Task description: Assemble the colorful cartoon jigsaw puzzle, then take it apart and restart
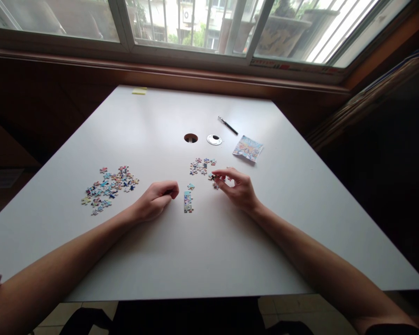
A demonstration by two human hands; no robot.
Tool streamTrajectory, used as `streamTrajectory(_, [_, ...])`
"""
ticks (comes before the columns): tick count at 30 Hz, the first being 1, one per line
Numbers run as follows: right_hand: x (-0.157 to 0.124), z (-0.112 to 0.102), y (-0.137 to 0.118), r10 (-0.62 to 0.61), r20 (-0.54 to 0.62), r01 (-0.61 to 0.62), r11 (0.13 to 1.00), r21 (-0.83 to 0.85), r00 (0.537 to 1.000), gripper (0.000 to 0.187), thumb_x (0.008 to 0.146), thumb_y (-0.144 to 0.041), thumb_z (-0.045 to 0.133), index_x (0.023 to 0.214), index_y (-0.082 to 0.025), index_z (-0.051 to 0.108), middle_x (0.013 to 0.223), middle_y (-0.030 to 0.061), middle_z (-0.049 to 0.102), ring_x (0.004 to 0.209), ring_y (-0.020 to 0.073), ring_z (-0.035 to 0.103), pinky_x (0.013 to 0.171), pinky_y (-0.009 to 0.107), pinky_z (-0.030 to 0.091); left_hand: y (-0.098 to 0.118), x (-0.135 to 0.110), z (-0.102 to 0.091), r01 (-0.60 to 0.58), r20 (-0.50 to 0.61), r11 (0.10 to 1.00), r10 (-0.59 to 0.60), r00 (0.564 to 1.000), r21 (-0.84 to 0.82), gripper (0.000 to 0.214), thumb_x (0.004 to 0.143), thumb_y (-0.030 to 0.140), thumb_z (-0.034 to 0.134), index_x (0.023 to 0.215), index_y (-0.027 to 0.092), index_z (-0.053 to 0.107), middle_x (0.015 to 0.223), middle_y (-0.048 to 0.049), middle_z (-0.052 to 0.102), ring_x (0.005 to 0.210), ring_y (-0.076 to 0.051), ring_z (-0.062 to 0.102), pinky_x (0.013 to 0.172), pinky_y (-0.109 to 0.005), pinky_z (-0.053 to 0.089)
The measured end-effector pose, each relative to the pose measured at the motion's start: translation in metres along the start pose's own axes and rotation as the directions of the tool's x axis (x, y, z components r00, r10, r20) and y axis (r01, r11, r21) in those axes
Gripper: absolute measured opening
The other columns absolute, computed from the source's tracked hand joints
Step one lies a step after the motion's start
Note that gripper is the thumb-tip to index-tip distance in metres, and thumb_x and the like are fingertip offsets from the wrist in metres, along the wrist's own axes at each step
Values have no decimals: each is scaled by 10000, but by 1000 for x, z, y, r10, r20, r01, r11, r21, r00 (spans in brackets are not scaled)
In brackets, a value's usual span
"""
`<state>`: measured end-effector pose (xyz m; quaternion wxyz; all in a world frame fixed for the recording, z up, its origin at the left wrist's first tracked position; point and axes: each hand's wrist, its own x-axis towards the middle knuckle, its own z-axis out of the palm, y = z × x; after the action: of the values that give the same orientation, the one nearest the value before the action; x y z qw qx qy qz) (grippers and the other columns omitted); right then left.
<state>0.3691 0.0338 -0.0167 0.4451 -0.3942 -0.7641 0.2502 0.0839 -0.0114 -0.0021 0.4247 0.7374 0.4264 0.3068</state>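
My right hand [238, 188] rests on the white table [209, 242], its thumb and fingertips pinched on a small jigsaw piece [212, 177]. Just beyond it lies a small cluster of loose pieces [201, 166]. My left hand [158, 199] lies curled in a loose fist on the table with nothing visible in it. Between the hands sits a short strip of joined pieces [188, 202], with a single piece [190, 186] just above it. A larger pile of loose pieces [109, 188] is spread out to the left of my left arm.
A small printed picture card [247, 148] lies at the right rear, with a black pen [228, 125] behind it. A cable hole [191, 138] and its round cover [214, 139] sit mid-table. A yellow sticky pad [139, 91] lies at the far edge, under the window.
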Motion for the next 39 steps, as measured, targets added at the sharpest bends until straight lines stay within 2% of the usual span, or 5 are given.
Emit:
streamTrajectory(4, [-2,1,3,133,-16,-130,984,124,991,175,841,-331,764,973,-223,727,852,24,752,757,175,694,727,337,497,3,0,0,-3,1,1000,3,1000,5,73,633,152,410,696,186,423,663,19,395,656,-138,355,612,-285,280])
streamTrajectory(8, [-5,2,5,163,42,-169,948,269,986,204,854,-374,758,986,-224,720,858,33,749,744,176,698,693,335,525,5,0,0,-5,-1,1000,5,1000,3,70,638,151,407,695,185,429,666,18,399,654,-136,358,611,-284,281])
streamTrajectory(26, [-6,1,2,108,100,-134,945,298,989,186,886,-376,702,909,-192,695,891,65,717,821,178,668,721,342,560,5,-1,0,5,-3,1000,-5,1000,8,70,636,150,416,694,186,434,663,16,396,648,-139,360,598,-278,281])
streamTrajectory(32, [-7,-2,3,72,138,-110,952,286,988,206,902,-317,688,1063,-214,765,958,78,730,846,174,665,721,326,544,4,-1,0,2,-1,1000,-2,1000,15,68,638,151,418,694,186,432,668,15,399,654,-140,360,602,-275,284])
streamTrajectory(39, [-9,1,3,162,164,-214,898,384,973,205,845,-328,760,1006,-202,772,881,66,766,772,162,698,689,305,575,3,-1,0,10,6,1000,-10,1000,10,67,646,149,416,701,187,426,673,17,399,658,-138,364,605,-276,283])
